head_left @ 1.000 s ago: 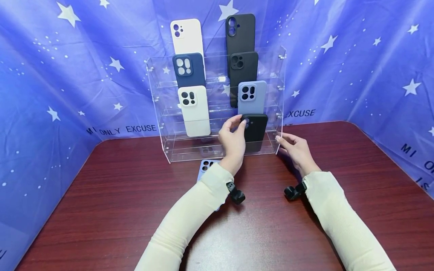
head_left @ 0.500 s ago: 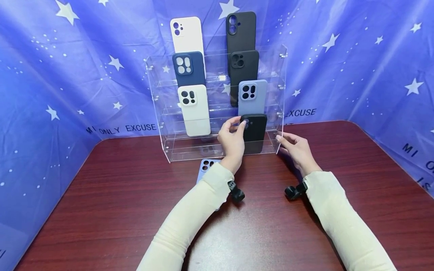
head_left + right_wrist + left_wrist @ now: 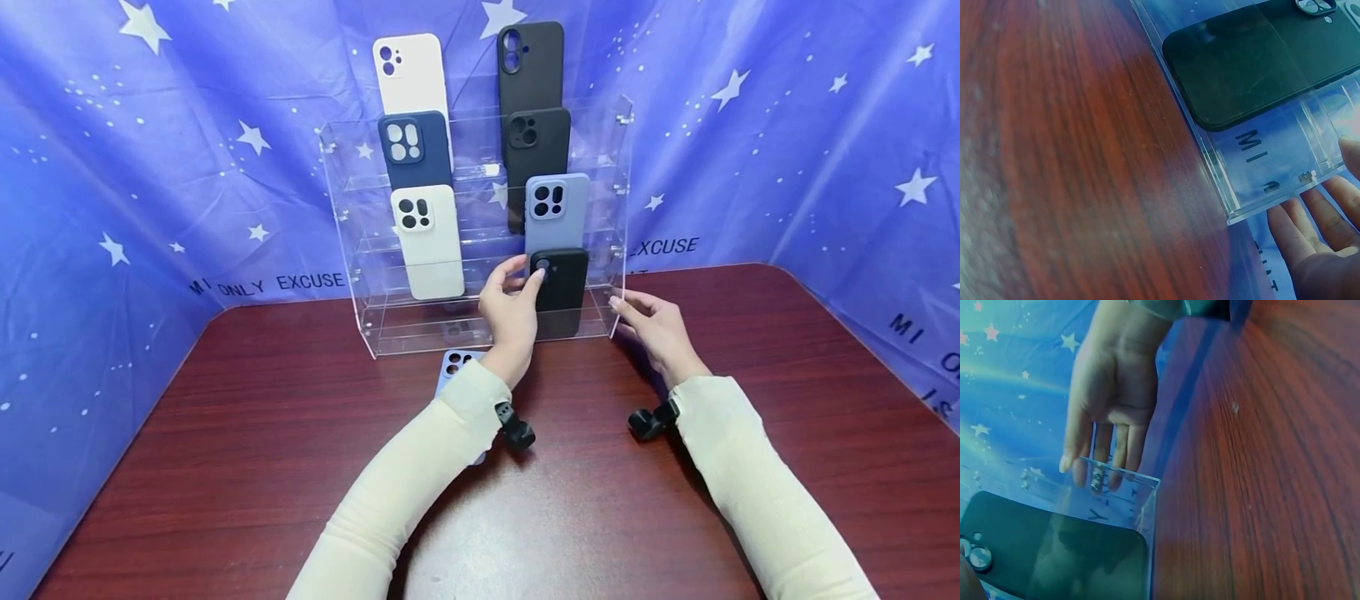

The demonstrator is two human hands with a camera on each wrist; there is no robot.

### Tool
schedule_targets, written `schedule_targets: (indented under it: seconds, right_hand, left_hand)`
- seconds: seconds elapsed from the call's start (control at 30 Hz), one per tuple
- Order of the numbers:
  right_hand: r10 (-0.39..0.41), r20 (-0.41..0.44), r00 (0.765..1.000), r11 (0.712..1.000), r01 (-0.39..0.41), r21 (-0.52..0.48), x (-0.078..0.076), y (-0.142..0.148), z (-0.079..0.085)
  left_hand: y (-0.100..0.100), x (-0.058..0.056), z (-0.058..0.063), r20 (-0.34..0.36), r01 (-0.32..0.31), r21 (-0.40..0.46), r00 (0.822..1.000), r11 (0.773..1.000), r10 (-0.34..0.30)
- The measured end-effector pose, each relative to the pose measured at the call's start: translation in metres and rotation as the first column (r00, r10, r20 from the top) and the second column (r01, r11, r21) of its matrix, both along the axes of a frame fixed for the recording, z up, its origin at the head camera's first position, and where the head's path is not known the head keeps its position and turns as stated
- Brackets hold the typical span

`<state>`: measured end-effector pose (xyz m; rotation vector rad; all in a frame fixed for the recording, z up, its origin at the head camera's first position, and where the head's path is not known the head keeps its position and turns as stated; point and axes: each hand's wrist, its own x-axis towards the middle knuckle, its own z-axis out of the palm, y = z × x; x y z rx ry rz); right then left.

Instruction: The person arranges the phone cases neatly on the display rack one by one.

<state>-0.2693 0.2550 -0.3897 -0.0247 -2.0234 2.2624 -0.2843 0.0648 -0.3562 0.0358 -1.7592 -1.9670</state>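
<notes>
A black phone case (image 3: 562, 292) stands in the lowest tier of a clear acrylic display rack (image 3: 397, 340). My left hand (image 3: 512, 312) pinches its upper left side, the thumb in front near the camera holes and the fingers partly hidden behind. At the rack's lower right edge, my right hand (image 3: 656, 329) grips the clear side panel; the right wrist view has the fingers (image 3: 1300, 231) along its outer side. Directly above the held case is a light blue phone case (image 3: 557, 212). Another blue phone case (image 3: 459, 361) lies on the table, mostly covered by my left forearm.
Two more black cases (image 3: 532, 75) stand in the upper right tiers. On the left are a pinkish-white case (image 3: 412, 79), a navy case (image 3: 431, 162) and a white case (image 3: 431, 258). A blue star-print curtain (image 3: 247, 167) encloses the dark red wooden table (image 3: 300, 433).
Both hands keep their places. The black phone case has settled very slightly lower within the rack, with my left hand still on it. The head view has shifted a little.
</notes>
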Motion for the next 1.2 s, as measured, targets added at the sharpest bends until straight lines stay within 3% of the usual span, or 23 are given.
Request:
schedule_targets:
  seconds: [0.17,0.33,0.47,0.57,0.77,0.9,1.07,1.2]
  right_hand:
    - [-0.009,0.008,1.000,1.000,0.009,0.011,0.000,0.000,-0.001]
    - [-0.011,0.019,1.000,0.999,0.011,0.032,0.000,0.000,0.000]
    - [-0.004,0.014,1.000,1.000,0.004,0.029,0.000,0.001,0.000]
    - [-0.013,0.003,1.000,0.999,0.013,0.030,0.000,0.001,0.000]
    - [0.001,-0.003,1.000,1.000,-0.001,0.016,0.001,-0.002,-0.001]
    - [-0.001,-0.002,1.000,1.000,0.001,0.027,0.002,-0.004,-0.001]
    - [-0.006,0.007,1.000,1.000,0.006,0.022,0.003,-0.004,-0.001]
    - [-0.012,0.002,1.000,1.000,0.012,0.012,0.003,-0.002,0.000]
  left_hand:
    - [-0.017,0.012,0.004,-0.001,0.076,-0.002,0.997,0.997,-0.076]
    - [-0.041,0.027,0.001,0.015,0.155,-0.045,0.988,0.987,-0.154]
    - [-0.063,0.039,-0.004,0.040,0.250,-0.101,0.968,0.963,-0.248]
    - [-0.081,0.046,-0.008,0.102,0.331,-0.111,0.942,0.937,-0.321]
    - [-0.119,0.059,-0.026,0.302,0.333,-0.108,0.909,0.937,-0.289]
    - [-0.136,0.067,-0.036,0.400,0.340,-0.068,0.870,0.938,-0.287]
    - [-0.145,0.070,-0.047,0.462,0.326,0.006,0.838,0.945,-0.292]
    - [-0.145,0.070,-0.050,0.460,0.355,0.006,0.829,0.935,-0.318]
